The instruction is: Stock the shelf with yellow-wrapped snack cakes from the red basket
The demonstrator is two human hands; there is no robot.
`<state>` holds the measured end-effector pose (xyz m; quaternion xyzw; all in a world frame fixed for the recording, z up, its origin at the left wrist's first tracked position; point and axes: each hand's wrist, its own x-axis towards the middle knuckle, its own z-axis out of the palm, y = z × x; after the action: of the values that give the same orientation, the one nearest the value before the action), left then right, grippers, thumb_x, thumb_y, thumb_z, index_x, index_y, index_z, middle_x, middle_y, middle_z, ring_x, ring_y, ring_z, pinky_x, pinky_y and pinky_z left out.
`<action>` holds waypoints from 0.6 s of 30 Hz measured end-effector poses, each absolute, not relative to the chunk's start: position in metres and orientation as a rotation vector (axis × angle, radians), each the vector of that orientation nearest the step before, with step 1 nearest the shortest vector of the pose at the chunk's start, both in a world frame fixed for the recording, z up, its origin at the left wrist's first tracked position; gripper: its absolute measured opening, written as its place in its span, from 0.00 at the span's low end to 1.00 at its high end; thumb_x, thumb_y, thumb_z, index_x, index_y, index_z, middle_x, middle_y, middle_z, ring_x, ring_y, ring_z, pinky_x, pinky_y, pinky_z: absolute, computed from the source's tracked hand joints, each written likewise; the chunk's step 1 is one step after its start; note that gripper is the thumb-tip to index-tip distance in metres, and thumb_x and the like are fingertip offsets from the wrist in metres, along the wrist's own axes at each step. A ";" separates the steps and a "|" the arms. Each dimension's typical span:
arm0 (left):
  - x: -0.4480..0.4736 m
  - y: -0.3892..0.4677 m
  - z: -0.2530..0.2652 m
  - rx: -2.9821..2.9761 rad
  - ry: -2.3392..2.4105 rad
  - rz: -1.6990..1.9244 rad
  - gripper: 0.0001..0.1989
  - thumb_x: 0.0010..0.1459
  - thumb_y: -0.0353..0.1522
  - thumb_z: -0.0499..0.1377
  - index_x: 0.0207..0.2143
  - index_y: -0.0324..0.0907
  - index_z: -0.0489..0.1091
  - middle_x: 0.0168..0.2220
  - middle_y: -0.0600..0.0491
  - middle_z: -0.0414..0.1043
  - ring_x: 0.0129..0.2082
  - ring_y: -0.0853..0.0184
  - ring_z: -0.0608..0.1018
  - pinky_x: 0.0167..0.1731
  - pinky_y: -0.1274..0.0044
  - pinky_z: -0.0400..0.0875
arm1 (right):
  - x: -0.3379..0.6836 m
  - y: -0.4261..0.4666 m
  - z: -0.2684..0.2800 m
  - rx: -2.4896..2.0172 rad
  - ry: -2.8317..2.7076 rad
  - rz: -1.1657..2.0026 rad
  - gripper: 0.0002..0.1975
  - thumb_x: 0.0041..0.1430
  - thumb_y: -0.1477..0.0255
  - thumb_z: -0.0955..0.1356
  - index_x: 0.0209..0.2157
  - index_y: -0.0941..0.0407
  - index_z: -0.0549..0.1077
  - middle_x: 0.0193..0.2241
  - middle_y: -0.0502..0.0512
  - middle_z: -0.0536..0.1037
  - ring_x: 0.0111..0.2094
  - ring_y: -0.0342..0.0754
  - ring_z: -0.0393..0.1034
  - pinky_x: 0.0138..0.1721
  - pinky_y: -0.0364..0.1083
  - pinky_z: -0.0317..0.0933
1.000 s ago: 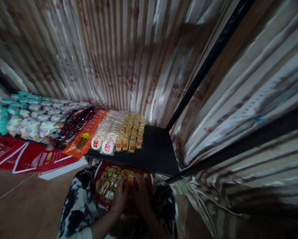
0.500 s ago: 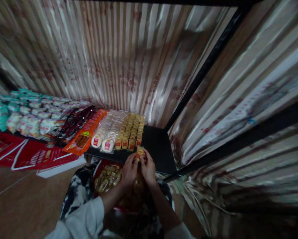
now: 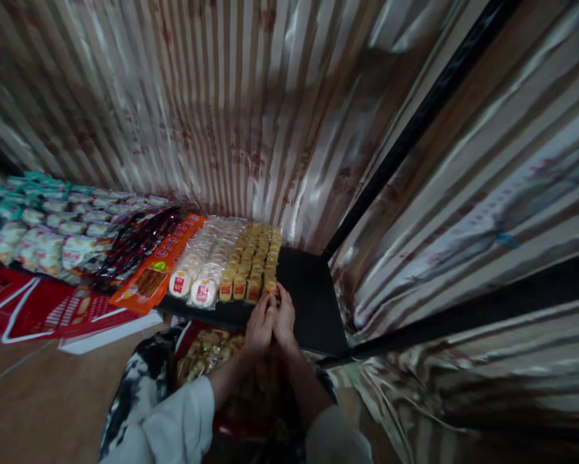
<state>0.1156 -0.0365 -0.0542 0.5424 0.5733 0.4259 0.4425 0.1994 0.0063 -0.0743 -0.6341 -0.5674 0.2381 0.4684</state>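
Note:
Between the fingers of my left hand (image 3: 260,325) and my right hand (image 3: 284,316) is a small wrapped yellow snack cake (image 3: 270,284). Both hands are closed around its near end, side by side. It sits at the front of the rightmost row of matching yellow snack cakes (image 3: 239,283) on the black shelf (image 3: 306,290). My fingers partly cover it. Under my forearms, a red-rimmed container in my lap holds many more wrapped yellow pieces (image 3: 207,351).
Left of the yellow rows lie round white packaged cakes (image 3: 203,292), an orange snack packet (image 3: 147,283), dark shiny packets (image 3: 134,241) and white-and-teal bags (image 3: 42,241). Striped sheeting (image 3: 212,116) hangs behind. A black frame post (image 3: 415,135) slants up at the right.
Both hands have moved forward with the snack cake, from in front of the shelf's rows to the front end of the rightmost row. The view has shifted slightly.

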 end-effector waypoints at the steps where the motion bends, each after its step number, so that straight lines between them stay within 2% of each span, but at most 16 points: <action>1: 0.115 -0.036 -0.056 1.353 1.424 1.060 0.23 0.61 0.33 0.46 0.59 0.40 0.59 0.63 0.49 0.56 0.63 0.65 0.59 0.64 0.69 0.50 | 0.200 0.007 -0.076 -1.558 -1.397 0.582 0.23 0.56 0.65 0.60 0.52 0.59 0.68 0.43 0.61 0.73 0.41 0.51 0.70 0.42 0.48 0.66; 6: 0.110 -0.037 -0.062 1.427 1.422 1.073 0.24 0.62 0.33 0.44 0.59 0.35 0.59 0.62 0.45 0.57 0.62 0.65 0.60 0.63 0.70 0.51 | 0.201 0.007 -0.088 -1.523 -1.359 0.599 0.24 0.57 0.66 0.61 0.55 0.58 0.64 0.45 0.62 0.71 0.44 0.50 0.69 0.45 0.49 0.66; 10: 0.111 -0.038 -0.066 1.461 1.402 1.111 0.25 0.62 0.33 0.43 0.59 0.32 0.58 0.62 0.43 0.56 0.62 0.65 0.59 0.63 0.71 0.50 | 0.198 0.007 -0.091 -1.491 -1.316 0.621 0.20 0.56 0.67 0.62 0.50 0.57 0.66 0.45 0.60 0.71 0.44 0.49 0.69 0.44 0.48 0.66; 14: 0.112 -0.034 -0.073 1.454 1.387 1.136 0.25 0.62 0.34 0.42 0.58 0.32 0.60 0.62 0.43 0.58 0.62 0.65 0.60 0.63 0.70 0.52 | 0.195 0.009 -0.091 -1.488 -1.310 0.629 0.14 0.56 0.67 0.62 0.44 0.55 0.68 0.42 0.58 0.71 0.41 0.48 0.70 0.41 0.47 0.67; 18: 0.113 -0.032 -0.078 1.473 1.369 1.166 0.24 0.62 0.35 0.43 0.56 0.36 0.63 0.60 0.44 0.60 0.61 0.64 0.62 0.63 0.68 0.53 | 0.194 0.010 -0.093 -1.494 -1.325 0.616 0.13 0.55 0.68 0.62 0.42 0.55 0.69 0.40 0.56 0.71 0.37 0.47 0.70 0.40 0.47 0.68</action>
<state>0.1126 -0.0322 -0.0777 0.5813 0.5406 0.4604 0.3972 0.1945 0.0096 -0.0933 -0.6184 -0.5482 0.2550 0.5020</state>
